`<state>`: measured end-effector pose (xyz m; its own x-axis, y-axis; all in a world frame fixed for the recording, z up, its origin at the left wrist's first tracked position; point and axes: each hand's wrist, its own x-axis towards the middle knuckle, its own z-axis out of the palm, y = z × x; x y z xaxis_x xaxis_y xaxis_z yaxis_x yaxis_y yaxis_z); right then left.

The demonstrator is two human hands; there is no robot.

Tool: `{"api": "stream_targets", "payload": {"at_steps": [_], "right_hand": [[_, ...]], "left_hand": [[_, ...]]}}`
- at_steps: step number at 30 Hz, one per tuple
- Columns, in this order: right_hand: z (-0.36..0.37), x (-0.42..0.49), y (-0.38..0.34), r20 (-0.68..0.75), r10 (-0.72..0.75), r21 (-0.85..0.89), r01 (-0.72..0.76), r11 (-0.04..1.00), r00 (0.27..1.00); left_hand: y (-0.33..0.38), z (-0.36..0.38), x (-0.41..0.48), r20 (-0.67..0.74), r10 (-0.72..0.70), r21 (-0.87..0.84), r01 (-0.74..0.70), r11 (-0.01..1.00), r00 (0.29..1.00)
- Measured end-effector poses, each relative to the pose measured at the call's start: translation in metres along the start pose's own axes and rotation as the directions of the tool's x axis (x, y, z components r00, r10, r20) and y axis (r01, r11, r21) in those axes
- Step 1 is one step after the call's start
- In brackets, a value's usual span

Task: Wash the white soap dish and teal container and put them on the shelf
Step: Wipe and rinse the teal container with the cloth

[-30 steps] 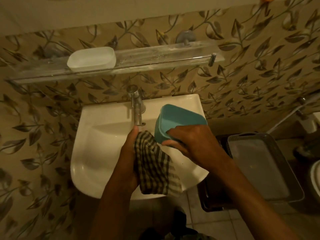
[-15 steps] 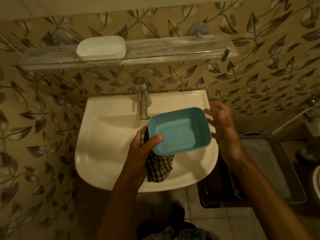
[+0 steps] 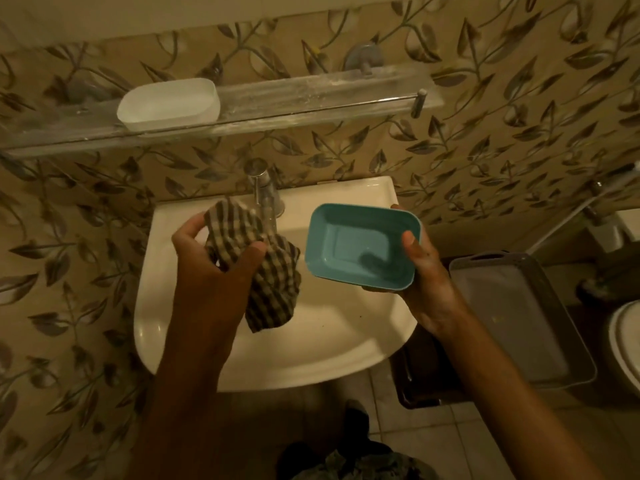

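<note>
The right grip (image 3: 424,282) holds the teal container (image 3: 356,251) by its right end, thumb over the rim and fingers beneath, open side up and slightly tilted above the right part of the white sink (image 3: 311,344). The left grip (image 3: 211,261) is closed round a bunched checked cloth (image 3: 270,282) just in front of the tap (image 3: 265,199). The white soap dish (image 3: 169,103) sits on the left part of the wall shelf (image 3: 311,95) above, well apart from both.
</note>
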<state>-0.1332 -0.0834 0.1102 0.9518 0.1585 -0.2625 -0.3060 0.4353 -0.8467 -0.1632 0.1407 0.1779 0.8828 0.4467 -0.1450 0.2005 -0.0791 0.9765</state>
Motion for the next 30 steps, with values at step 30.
{"api": "stream_targets", "payload": {"at_steps": [30], "right_hand": [[0.002,-0.026,0.066,-0.233,-0.272,-0.394,0.165,0.904,0.934]], "left_hand": [[-0.051,0.105,-0.046,0.654,0.21,0.625,-0.675,0.392,0.727]]}}
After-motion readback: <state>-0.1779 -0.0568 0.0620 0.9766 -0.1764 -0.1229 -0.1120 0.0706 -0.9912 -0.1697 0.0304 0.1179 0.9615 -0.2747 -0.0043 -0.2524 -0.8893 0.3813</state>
